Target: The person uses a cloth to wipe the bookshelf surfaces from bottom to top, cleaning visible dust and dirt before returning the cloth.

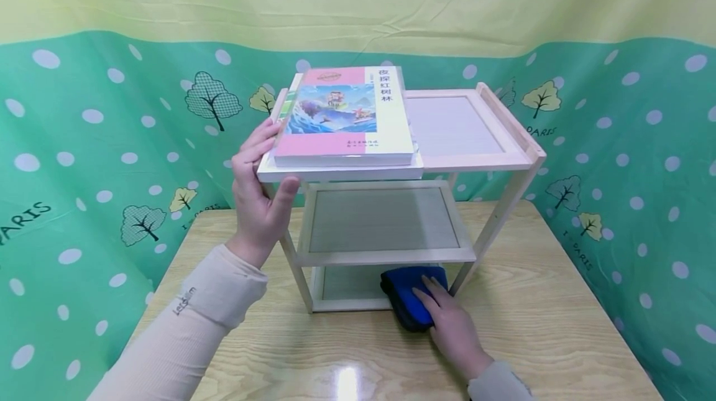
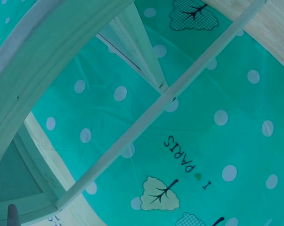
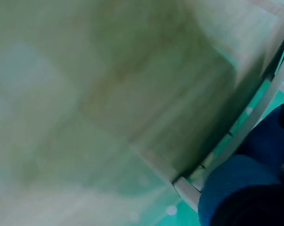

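1. Honestly, the blue cloth (image 1: 411, 298) at the bottom shelf's (image 1: 352, 289) front looks light, soft.
2. I'd grip its near edge.
3. Right hand (image 1: 454, 329): fingers on top, can't tell if pinching.
4. Left hand (image 1: 257, 205): thumb spread wide.

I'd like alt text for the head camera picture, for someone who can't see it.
A person's right hand rests on a blue and black item at the bottom shelf of a small wooden rack; the left hand touches books stacked on top.

curtain (image 1: 425, 22): yellow over green, polka-dotted | table (image 1: 291, 357): wood-grain
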`<state>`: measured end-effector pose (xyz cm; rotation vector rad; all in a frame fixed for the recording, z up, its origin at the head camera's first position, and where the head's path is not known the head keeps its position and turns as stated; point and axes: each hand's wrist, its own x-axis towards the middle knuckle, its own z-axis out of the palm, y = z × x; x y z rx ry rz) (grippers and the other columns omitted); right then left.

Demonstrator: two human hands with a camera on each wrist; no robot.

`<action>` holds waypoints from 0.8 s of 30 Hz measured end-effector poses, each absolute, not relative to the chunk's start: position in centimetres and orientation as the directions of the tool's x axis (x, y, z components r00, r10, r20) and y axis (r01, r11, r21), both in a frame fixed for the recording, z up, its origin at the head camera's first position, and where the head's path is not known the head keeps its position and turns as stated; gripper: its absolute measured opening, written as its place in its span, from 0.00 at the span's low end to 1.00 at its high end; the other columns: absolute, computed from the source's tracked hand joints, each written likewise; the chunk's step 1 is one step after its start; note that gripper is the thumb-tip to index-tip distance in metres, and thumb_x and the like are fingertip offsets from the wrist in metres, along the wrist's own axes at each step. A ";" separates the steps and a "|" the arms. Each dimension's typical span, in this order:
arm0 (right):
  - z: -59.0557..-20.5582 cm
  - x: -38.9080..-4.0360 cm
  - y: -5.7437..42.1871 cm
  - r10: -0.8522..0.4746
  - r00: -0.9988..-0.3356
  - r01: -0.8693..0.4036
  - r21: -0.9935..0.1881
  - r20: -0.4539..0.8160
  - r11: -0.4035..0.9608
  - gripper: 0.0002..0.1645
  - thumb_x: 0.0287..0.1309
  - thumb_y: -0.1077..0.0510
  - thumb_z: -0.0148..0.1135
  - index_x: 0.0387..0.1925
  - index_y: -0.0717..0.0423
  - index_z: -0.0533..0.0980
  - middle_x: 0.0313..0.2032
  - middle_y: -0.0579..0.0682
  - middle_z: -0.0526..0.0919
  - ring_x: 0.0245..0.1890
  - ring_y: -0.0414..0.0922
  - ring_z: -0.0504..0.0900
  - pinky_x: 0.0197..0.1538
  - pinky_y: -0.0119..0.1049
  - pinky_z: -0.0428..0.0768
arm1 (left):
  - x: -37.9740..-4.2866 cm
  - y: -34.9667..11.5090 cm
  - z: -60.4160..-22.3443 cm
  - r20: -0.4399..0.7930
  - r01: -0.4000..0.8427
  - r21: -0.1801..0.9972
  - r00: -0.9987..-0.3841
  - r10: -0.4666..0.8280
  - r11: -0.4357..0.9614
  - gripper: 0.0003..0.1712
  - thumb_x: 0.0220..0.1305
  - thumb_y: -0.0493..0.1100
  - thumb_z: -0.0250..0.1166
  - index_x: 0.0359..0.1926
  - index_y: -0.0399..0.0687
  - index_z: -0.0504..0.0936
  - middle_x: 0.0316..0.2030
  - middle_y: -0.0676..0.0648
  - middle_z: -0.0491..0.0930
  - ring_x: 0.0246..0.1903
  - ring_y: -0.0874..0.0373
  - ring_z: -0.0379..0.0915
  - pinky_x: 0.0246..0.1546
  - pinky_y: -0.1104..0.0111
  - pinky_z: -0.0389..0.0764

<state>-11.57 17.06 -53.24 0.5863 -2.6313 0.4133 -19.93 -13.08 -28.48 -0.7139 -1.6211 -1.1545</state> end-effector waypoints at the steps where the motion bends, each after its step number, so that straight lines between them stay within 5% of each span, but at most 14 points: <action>1: -53.3 -11.5 17.0 -0.330 -0.841 -0.449 -0.212 0.430 0.868 0.48 0.25 0.80 0.68 0.58 0.56 0.78 0.64 0.61 0.75 0.61 0.62 0.76 0.53 0.52 0.84 | -19.9 -13.1 -28.5 0.936 0.860 0.346 -0.344 -0.074 0.374 0.46 0.64 0.73 0.56 0.49 0.28 0.65 0.57 0.30 0.74 0.68 0.40 0.65 0.71 0.52 0.65; 12: -53.4 -11.4 16.8 -0.281 -0.933 -0.352 -0.410 0.224 0.841 0.48 0.35 0.80 0.64 0.64 0.53 0.74 0.69 0.64 0.68 0.66 0.64 0.71 0.61 0.56 0.79 | -20.0 -13.1 -28.4 0.938 0.866 0.343 -0.338 -0.078 0.365 0.46 0.65 0.72 0.56 0.47 0.26 0.64 0.57 0.28 0.74 0.68 0.40 0.65 0.71 0.52 0.65; 24: -53.3 -11.7 16.2 -0.308 -0.942 -0.334 -0.420 0.131 0.844 0.44 0.38 0.81 0.61 0.61 0.53 0.76 0.66 0.70 0.69 0.67 0.69 0.66 0.63 0.66 0.72 | -20.1 -13.0 -28.5 0.937 0.865 0.346 -0.341 -0.080 0.364 0.47 0.63 0.73 0.56 0.48 0.27 0.64 0.57 0.29 0.74 0.67 0.38 0.65 0.72 0.52 0.65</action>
